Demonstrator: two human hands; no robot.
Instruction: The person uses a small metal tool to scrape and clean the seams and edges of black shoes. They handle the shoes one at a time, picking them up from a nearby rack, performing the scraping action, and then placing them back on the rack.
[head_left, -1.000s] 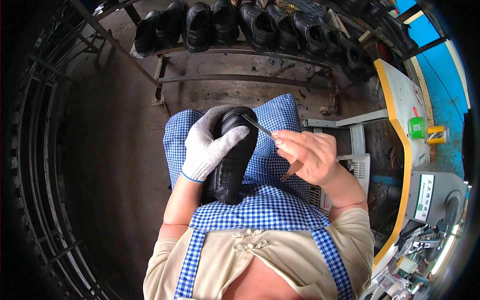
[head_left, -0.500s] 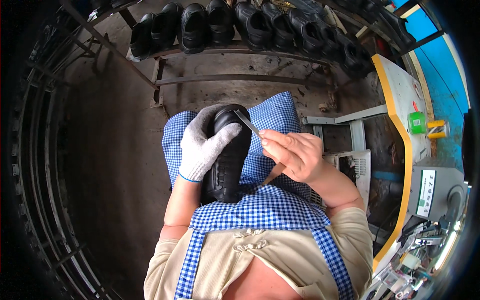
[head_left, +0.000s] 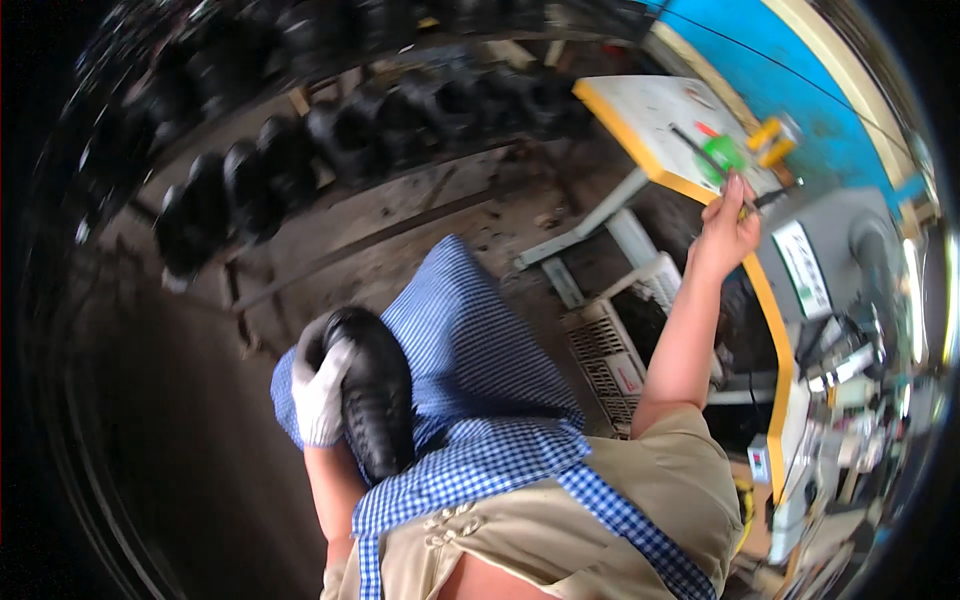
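My left hand (head_left: 322, 395), in a white knit glove, is closed around a black shoe (head_left: 378, 385) resting on my lap. The shoe's sole is turned up and its toe points away from me. My bare right hand (head_left: 730, 225) is stretched out over the yellow-edged workbench (head_left: 640, 135), away from the shoe. Its fingers are closed on a thin dark stick-like tool (head_left: 695, 148); blur hides its exact kind. Close by the fingertips stand a green container (head_left: 722, 158) and a yellow cylinder-shaped thing (head_left: 776, 140).
Black shoes (head_left: 350, 135) fill a metal rack ahead. A grey machine (head_left: 835, 250) stands on the bench's right side, with clutter behind it. Below the bench, a white plastic crate (head_left: 605, 350) sits beside the pale metal leg (head_left: 585, 215).
My right hand has left the shoe, where it held a flat metal blade, and swung out right to the bench. The view has turned rightward. My left hand keeps the shoe.
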